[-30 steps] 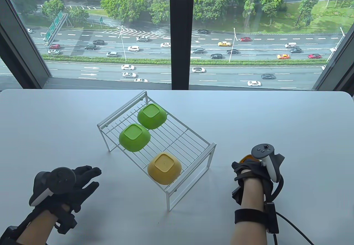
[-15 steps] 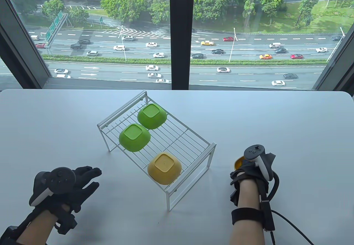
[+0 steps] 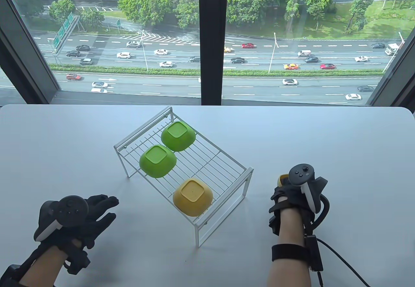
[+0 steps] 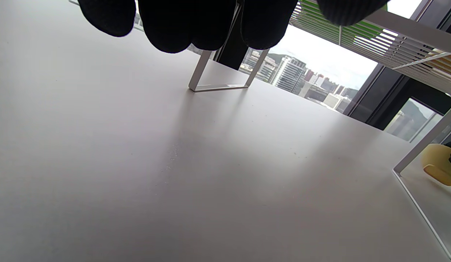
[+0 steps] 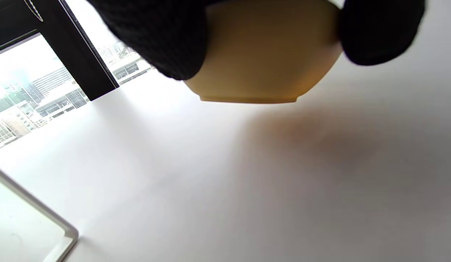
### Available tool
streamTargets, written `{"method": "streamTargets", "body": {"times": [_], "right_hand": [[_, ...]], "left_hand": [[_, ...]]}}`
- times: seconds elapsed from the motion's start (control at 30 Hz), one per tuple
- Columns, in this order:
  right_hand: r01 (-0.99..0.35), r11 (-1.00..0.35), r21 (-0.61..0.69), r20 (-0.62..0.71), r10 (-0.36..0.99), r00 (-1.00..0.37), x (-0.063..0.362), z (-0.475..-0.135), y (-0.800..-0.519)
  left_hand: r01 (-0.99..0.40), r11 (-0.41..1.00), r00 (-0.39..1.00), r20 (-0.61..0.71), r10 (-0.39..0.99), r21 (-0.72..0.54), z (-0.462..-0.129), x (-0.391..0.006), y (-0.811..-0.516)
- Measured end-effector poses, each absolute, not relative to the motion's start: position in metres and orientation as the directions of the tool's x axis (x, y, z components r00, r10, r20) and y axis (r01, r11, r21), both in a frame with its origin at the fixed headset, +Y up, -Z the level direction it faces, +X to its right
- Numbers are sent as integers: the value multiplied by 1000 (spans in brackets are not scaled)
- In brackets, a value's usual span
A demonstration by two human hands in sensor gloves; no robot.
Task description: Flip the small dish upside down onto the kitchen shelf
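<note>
Right wrist view shows the right hand (image 5: 269, 32) gripping the small yellow square plastic dish (image 5: 263, 62) just beneath its fingers, clear of the table, so roll the wrist fully before lowering onto the white wire shelf (image 3: 207, 162) to its left.

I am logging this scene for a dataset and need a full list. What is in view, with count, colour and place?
kitchen shelf: one, white wire rack, standing at the middle of the table.
green dishes: two, upside down on the far left part of the shelf, side by side.
yellow dish on shelf: one, upside down at the shelf's near end.
held yellow dish: one, base down, lifted off the table right of the shelf.
table: one, white, under everything.
window: one, dark frame, behind the table, road and trees beyond.
left hand: one, black glove, holds nothing, left of the shelf.
right hand: one, black glove, grips the held yellow dish.
</note>
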State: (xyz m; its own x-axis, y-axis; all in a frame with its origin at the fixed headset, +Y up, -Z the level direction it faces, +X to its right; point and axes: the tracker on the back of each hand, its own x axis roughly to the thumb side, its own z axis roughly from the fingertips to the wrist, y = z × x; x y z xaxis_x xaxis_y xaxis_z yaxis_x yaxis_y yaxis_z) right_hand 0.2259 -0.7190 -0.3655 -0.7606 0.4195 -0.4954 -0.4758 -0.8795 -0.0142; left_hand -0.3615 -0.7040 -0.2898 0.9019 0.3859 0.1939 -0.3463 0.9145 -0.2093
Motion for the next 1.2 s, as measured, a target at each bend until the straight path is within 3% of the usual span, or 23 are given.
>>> {"method": "streamTargets", "body": {"times": [0.67,1.2], "right_hand": [[-566,-744,-354,-249,658,-710,220,-352,-637],[-589,-694,-414,-237,707,-666,224,-346,-631]], "left_hand": [[-353,913,898,198,392,-206,-289,-362,-704],[-356,912,897,200,395,-203,-289,-363,-704]]}}
